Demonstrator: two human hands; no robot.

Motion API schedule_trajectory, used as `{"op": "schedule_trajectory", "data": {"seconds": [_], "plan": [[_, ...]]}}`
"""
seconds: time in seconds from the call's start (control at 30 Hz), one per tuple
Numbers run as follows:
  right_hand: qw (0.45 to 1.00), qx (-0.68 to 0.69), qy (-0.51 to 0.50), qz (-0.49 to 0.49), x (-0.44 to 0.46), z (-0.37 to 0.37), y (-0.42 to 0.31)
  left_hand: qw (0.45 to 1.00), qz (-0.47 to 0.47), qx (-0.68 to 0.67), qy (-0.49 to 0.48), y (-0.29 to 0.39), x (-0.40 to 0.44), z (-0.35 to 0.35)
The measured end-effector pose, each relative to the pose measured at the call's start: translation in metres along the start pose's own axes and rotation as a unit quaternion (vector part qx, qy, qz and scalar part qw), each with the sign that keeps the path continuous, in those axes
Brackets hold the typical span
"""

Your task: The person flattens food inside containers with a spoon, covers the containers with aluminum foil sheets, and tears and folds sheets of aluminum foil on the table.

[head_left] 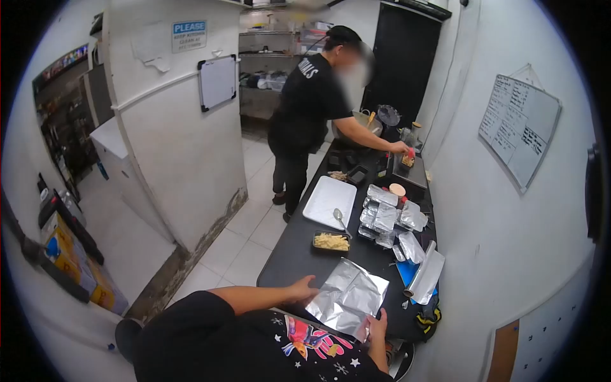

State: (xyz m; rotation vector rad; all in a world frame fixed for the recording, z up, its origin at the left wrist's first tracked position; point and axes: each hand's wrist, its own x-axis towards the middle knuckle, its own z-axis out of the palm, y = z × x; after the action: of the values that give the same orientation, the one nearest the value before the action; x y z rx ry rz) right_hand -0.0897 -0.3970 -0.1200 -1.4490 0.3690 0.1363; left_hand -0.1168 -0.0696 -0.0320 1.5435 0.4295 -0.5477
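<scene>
A creased sheet of aluminium foil [350, 294] lies before me at the near end of the black table. My left hand [300, 290] is at its left edge, fingertips against the foil. At the lower right corner, my right hand [377, 327] pinches the sheet between thumb and fingers. Just beyond the foil sits a black tray of pale yellow food pieces [331, 241], uncovered. A metal spoon [340, 219] rests behind that tray, its bowl on a white tray [323, 198].
Foil-wrapped packs [382, 215] are piled on the right. A foil roll [425, 274] lies near the wall, by a black-and-yellow object [429, 322]. Across the table a co-worker [318, 108] holds a food container [408, 159] over a flat surface. Black table [280, 270] edges drop to tiled floor.
</scene>
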Motion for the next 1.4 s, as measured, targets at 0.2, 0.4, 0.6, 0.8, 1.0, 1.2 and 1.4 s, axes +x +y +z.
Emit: {"op": "schedule_trajectory", "data": {"seconds": [0.2, 0.4, 0.6, 0.8, 1.0, 1.2, 1.4], "plan": [[0.993, -0.110, -0.041, -0.015, 0.056, -0.041, 0.041, 0.792, 0.415, 0.443, 0.064, -0.009, 0.013, -0.015], [0.995, 0.037, -0.075, 0.063, 0.022, -0.026, -0.008, 0.707, 0.544, 0.449, 0.058, -0.004, 0.048, 0.007], [0.994, 0.018, -0.079, 0.075, 0.018, -0.041, -0.011, 0.654, 0.601, 0.458, -0.023, -0.003, 0.071, 0.007], [0.987, 0.110, -0.076, 0.085, 0.017, -0.034, -0.031, 0.675, 0.550, 0.491, -0.026, 0.010, 0.043, 0.011], [0.991, 0.018, -0.075, 0.113, 0.013, -0.038, -0.034, 0.638, 0.579, 0.504, -0.051, -0.008, 0.063, 0.009], [0.984, -0.122, -0.097, 0.088, 0.015, -0.056, -0.037, 0.652, 0.574, 0.492, -0.061, -0.046, 0.066, 0.000], [0.731, -0.480, -0.109, -0.472, 0.133, -0.096, 0.015, 0.692, 0.451, 0.556, -0.098, -0.049, 0.086, 0.003]]}}
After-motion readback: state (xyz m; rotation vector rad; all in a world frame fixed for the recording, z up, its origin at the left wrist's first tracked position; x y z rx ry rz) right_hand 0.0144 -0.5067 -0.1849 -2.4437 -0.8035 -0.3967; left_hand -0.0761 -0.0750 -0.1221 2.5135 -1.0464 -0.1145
